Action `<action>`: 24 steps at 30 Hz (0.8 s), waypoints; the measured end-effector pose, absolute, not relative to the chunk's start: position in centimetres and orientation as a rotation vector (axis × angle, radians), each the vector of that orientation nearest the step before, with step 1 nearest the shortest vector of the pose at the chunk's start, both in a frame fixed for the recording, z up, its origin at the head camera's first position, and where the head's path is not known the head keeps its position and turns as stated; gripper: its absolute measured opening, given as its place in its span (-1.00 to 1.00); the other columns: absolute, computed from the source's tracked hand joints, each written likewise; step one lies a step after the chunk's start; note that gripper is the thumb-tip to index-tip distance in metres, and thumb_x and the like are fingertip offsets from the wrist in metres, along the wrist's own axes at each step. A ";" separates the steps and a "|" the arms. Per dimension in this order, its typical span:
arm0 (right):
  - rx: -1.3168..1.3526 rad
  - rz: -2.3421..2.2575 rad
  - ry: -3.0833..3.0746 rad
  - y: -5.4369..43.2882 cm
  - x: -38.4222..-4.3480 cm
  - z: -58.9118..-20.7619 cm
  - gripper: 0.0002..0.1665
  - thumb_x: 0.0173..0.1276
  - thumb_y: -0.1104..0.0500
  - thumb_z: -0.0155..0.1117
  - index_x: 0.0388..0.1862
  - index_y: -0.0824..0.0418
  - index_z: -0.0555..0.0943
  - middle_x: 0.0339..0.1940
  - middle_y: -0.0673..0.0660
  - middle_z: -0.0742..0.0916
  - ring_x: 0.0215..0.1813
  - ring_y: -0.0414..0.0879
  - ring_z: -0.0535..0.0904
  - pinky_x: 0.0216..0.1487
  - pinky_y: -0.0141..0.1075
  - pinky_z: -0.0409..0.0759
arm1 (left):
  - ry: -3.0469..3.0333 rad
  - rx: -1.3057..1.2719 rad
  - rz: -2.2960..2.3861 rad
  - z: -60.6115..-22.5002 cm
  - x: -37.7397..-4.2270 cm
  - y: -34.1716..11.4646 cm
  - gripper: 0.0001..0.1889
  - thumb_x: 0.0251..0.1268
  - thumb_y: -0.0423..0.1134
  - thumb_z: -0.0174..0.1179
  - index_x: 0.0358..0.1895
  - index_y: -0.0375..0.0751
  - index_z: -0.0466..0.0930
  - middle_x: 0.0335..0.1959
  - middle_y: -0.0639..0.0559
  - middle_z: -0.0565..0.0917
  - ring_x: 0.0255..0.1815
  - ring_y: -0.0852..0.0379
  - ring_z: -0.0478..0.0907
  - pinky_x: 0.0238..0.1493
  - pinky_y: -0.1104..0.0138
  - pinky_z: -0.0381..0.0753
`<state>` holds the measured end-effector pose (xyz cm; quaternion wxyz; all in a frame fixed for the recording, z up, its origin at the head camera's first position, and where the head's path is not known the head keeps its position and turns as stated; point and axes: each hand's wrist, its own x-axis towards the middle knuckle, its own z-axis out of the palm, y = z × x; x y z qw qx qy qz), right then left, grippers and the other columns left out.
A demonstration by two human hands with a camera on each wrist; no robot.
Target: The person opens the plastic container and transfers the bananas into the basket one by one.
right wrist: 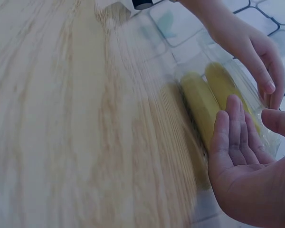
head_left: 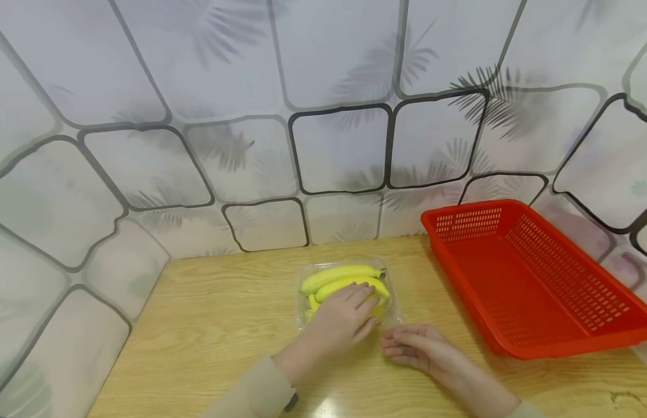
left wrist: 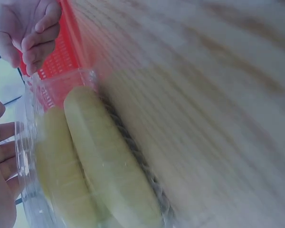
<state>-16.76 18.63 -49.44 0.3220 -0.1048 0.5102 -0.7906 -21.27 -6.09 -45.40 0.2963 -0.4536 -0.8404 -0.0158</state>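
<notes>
Yellow bananas point(head_left: 340, 276) lie in a clear plastic box point(left wrist: 26, 161) on the wooden table. My left hand point(head_left: 340, 316) lies over the top of the box, its fingers extended and nothing gripped. In the left wrist view those fingers are beside the box's clear upper face; exact contact is hard to tell. Near the box's front right corner, my right hand point(head_left: 425, 350) is held with the palm turned toward the box. Its fingers point(right wrist: 234, 128) are lightly bent and hold nothing. Part of the front banana is hidden under the left hand.
A red plastic basket point(head_left: 462, 284) with slotted sides stands on the right of the table point(head_left: 214, 325). Behind and at both sides rise walls point(head_left: 339, 151) covered with a stone-outline and leaf pattern.
</notes>
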 end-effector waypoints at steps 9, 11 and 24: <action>-0.292 -2.043 1.391 17.1 -16.5 -49.2 -0.65 0.69 0.24 0.05 0.19 0.39 0.68 -0.01 0.05 0.87 0.05 -0.16 0.83 0.22 -0.31 0.79 | -2.206 -1.209 -0.026 -44.8 -21.0 -7.7 -0.58 0.38 0.02 0.42 0.16 -0.14 0.73 0.23 -0.06 0.77 0.31 0.01 0.71 0.44 0.21 0.66; -0.288 -2.036 1.402 16.8 -16.4 -49.2 -0.63 0.69 0.23 0.07 0.22 0.44 0.66 0.00 0.07 0.87 0.05 -0.15 0.83 0.21 -0.30 0.79 | -2.191 -1.210 -0.026 -44.7 -20.9 -8.1 -0.58 0.35 0.02 0.44 0.15 -0.14 0.74 0.21 -0.07 0.78 0.29 0.00 0.72 0.42 0.21 0.68; -0.261 -2.008 1.421 14.5 -16.0 -48.4 -0.69 0.63 0.22 0.16 0.14 0.38 0.70 -0.07 0.02 0.88 -0.02 -0.19 0.83 0.18 -0.31 0.80 | -2.186 -1.158 0.052 -43.5 -20.3 -11.2 -0.58 0.29 0.03 0.48 0.07 -0.16 0.76 0.17 -0.08 0.79 0.24 -0.02 0.74 0.39 0.19 0.70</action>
